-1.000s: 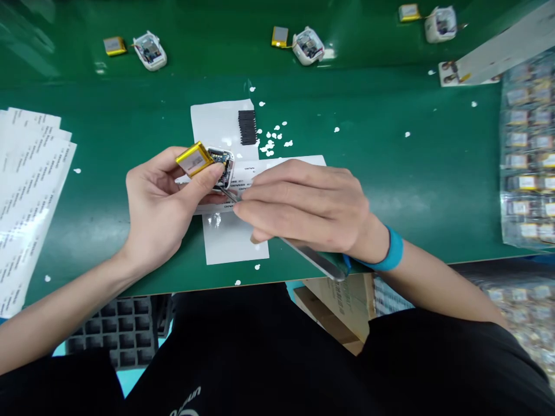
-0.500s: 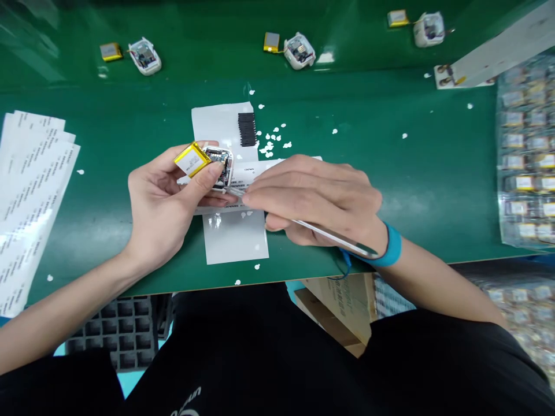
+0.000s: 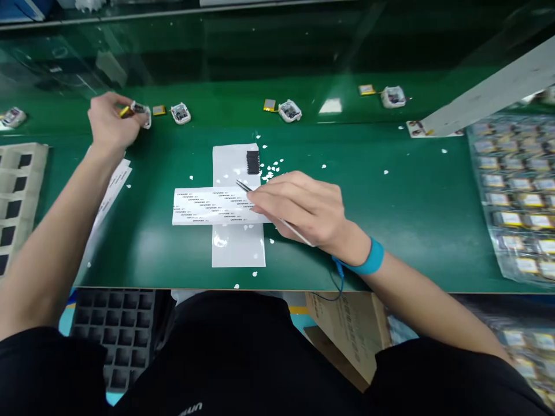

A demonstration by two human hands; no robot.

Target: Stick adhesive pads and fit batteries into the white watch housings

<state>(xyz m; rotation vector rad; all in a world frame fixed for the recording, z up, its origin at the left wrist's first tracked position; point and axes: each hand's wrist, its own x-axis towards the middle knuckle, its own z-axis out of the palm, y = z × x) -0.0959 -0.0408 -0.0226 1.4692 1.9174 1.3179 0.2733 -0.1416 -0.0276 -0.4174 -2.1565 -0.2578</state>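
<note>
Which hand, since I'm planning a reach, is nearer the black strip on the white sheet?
Right hand is nearer, just below and right of the black strip. Left hand is far off to the strip's left.

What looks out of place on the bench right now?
Small white flecks lie scattered on the green bench mat beside the white sheet. They look odd because they sit loose, like stray litter.

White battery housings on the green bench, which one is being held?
The white housing in the left hand, its yellow battery showing; the others lie untouched on the bench.
</note>
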